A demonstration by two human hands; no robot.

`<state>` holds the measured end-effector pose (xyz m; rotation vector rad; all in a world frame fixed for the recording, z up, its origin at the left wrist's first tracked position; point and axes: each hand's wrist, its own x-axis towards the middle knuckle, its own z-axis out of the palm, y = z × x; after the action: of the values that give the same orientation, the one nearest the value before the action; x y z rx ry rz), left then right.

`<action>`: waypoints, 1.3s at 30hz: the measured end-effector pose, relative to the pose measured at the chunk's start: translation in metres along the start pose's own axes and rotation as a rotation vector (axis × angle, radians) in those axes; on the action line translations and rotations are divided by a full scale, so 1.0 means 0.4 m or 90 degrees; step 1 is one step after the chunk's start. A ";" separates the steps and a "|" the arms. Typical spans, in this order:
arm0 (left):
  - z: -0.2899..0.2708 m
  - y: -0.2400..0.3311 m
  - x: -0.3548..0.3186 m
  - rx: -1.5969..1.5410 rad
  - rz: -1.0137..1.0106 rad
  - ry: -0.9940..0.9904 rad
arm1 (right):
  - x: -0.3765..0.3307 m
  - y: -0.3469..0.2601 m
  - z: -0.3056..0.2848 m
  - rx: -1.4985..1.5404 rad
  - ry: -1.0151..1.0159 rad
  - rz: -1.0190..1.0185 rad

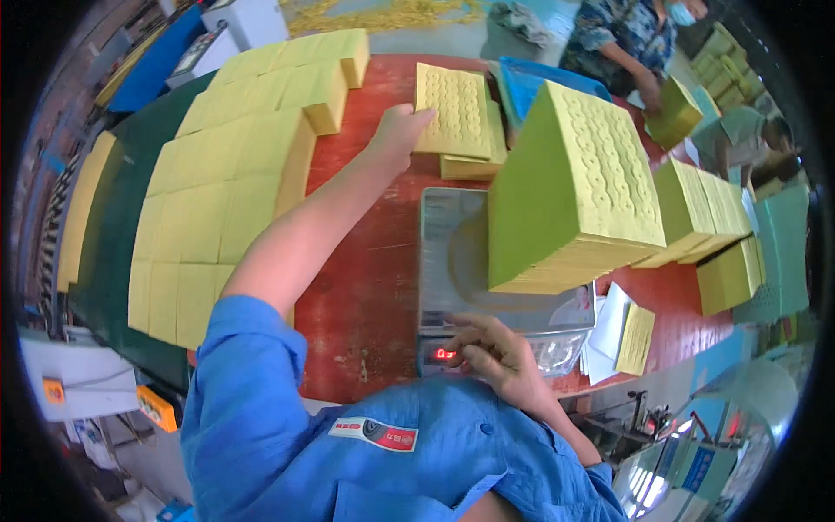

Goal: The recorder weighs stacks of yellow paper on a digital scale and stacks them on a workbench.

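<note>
While the left hand (398,129) reaches across the red worktop (365,287), fingers loosely spread against a small stack of embossed yellow paper sheets (452,109), the right hand (496,352) rests open-fingered on a steel weighing scale (444,252) carrying a thick yellow paper bundle (565,191).

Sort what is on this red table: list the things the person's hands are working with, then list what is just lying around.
In hand:
- left hand touching the small yellow paper stack
- right hand at the front of the scale
- tall yellow paper bundle on the scale

Lying about:
- rows of yellow stacks on the left
- loose white sheets
- a co-worker's stack
</note>
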<state>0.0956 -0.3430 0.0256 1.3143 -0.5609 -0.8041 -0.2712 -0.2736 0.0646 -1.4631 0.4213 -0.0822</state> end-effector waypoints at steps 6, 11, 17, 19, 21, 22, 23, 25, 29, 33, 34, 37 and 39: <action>0.097 -0.135 0.165 0.407 0.005 0.081 | -0.073 0.045 -0.024 0.039 0.126 0.035; 0.124 -0.105 0.086 0.794 0.180 0.101 | -0.112 0.071 0.004 0.053 0.179 0.026; -0.003 -0.066 0.045 0.929 0.424 -0.152 | -0.161 0.073 0.022 -0.014 0.112 -0.064; 0.033 -0.074 -0.036 0.864 0.406 -0.116 | -0.200 0.069 -0.012 0.058 0.287 -0.052; 0.036 -0.046 -0.076 0.882 0.408 -0.102 | -0.236 0.077 -0.046 0.134 0.393 -0.083; 0.013 -0.058 -0.079 0.885 0.406 -0.098 | -0.255 0.084 -0.056 0.145 0.418 -0.093; -0.038 -0.070 -0.073 0.931 0.520 -0.060 | -0.272 0.086 -0.064 0.154 0.438 -0.109; -0.090 -0.077 -0.076 0.975 0.635 -0.027 | -0.299 0.109 -0.078 0.152 0.431 -0.123; -0.116 -0.064 -0.129 0.898 0.454 -0.003 | -0.303 0.138 -0.091 0.178 0.386 -0.114; 0.071 0.057 -0.303 0.632 0.206 0.042 | -0.330 0.116 -0.120 0.184 0.378 -0.138; 0.080 0.069 -0.347 0.637 0.216 0.059 | -0.322 0.114 -0.127 0.182 0.363 -0.151; 0.161 0.050 -0.421 0.301 0.220 0.140 | -0.249 0.123 -0.206 0.164 0.365 -0.184; 0.219 0.033 -0.462 0.255 0.241 0.143 | -0.218 0.107 -0.251 0.182 0.385 -0.229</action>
<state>-0.0825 -0.2520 0.0695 1.5737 -0.7861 -0.2315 -0.3929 -0.3364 0.0377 -1.1959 0.5993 -0.8543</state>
